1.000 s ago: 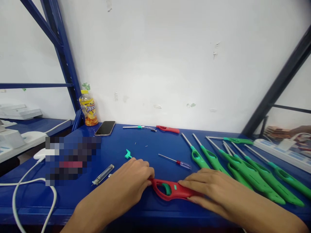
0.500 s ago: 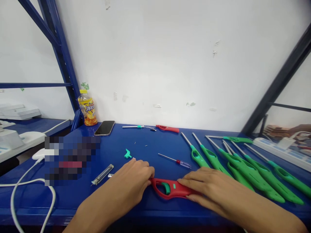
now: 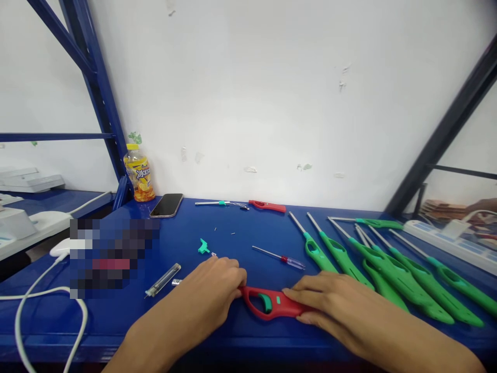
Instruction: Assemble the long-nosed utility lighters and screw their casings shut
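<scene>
A red lighter body [image 3: 281, 305] with a green trigger lies flat near the front edge of the blue table. My left hand [image 3: 217, 290] is closed on its left end, fingertips hidden. Over its right end, my right hand [image 3: 330, 298] has fingers and thumb wrapped round the handle. Behind them is a screwdriver [image 3: 283, 257] with a clear purple and red handle. A small green plastic part [image 3: 203, 246] lies beyond my left hand. Left of my left wrist are a clear tube-shaped part [image 3: 163, 280] and a small metal piece [image 3: 176, 282].
Several green lighters [image 3: 396, 274] with metal rods lie at the right, beside a white power strip [image 3: 450, 243]. At the back are a red lighter casing [image 3: 267, 205], a metal rod [image 3: 209, 203], a phone [image 3: 166, 205] and a bottle [image 3: 140, 176]. A white cable [image 3: 83, 321] runs at left.
</scene>
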`<state>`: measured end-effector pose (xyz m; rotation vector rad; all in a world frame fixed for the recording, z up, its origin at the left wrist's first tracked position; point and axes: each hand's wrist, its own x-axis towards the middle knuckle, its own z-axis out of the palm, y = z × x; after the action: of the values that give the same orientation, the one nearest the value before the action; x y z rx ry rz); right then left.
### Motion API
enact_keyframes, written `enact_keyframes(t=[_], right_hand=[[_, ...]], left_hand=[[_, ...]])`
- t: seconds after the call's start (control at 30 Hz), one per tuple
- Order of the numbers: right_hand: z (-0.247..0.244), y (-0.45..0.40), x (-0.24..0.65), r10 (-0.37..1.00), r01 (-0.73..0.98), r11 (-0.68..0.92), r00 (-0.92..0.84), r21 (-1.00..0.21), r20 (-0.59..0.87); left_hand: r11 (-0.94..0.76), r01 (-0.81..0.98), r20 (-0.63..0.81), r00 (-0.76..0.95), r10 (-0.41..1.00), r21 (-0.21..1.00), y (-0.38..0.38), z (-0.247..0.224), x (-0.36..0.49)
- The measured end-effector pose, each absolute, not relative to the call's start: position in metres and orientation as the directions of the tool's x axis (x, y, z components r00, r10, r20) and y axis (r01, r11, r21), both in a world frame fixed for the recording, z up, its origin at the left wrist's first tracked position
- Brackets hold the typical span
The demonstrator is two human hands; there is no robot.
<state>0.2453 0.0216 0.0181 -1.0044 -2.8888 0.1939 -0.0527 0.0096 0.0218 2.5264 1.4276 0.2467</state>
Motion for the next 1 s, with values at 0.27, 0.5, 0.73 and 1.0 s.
enact_keyframes(t=[0.27,0.5,0.73,1.0], right_hand=[[0.026,0.019,0.238,0.648,0.615,0.739,-0.760,-0.274,0.042],[0.032,0.020,0.239,0.690,0.631,0.687,-0.722,-0.360,0.050],[0.003,0.007,0.242,0.778,0.697,0.612,-0.615,-0.373,0.127],[-0.022,-0.002,0.240,0.821,0.713,0.567,-0.529,-0.413,0.214]], left_hand=[[-0.391,0.786,-0.011,0.451,0.892,0.478,0.013,0.031,-0.059],[-0.372,0.792,0.000,0.425,0.905,0.485,0.016,0.027,-0.055],[-0.434,0.808,0.005,0.471,0.882,0.399,0.020,0.021,-0.052],[-0.375,0.917,-0.039,0.383,0.923,0.132,0.012,0.020,-0.057]])
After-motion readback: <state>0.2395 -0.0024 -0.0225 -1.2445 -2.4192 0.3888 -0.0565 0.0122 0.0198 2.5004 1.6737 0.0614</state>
